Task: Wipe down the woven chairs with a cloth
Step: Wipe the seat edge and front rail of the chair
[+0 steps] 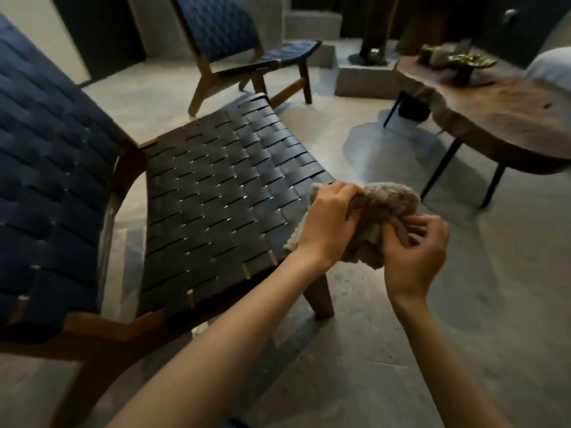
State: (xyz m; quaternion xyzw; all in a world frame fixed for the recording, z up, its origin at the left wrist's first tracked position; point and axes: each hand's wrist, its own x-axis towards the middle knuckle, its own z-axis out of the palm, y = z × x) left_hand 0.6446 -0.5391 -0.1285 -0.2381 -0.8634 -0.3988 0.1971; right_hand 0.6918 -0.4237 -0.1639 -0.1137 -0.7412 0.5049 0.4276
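A low chair with a dark blue woven seat and woven back on a brown wooden frame fills the left of the head view. A bunched beige fluffy cloth hangs in the air just past the seat's front right corner. My left hand grips the cloth's left side, over the seat's front edge. My right hand pinches the cloth's lower right part between thumb and fingers. A second woven chair of the same kind stands farther back.
A live-edge wooden coffee table on thin black legs stands to the right, with decorative objects on its far end. Concrete steps and a low plinth lie behind. Grey stone floor spreads between the chair and the table.
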